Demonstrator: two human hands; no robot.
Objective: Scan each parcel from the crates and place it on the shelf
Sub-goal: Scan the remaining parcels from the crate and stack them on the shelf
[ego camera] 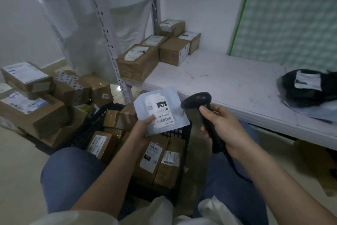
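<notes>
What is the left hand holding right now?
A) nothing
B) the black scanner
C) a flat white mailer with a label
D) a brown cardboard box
C: the left hand pinches the flat white mailer by its lower edge above the crate, while the right hand grips the black scanner.

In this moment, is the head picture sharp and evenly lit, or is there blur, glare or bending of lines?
Head view: dim, bluish, soft all over. The label on the white parcel in the left hand is partly readable. The scanner in the right hand is nearly featureless black. The boxes on the shelf look blurred. The shelf post bends from the wide lens. No strong glare.
</notes>
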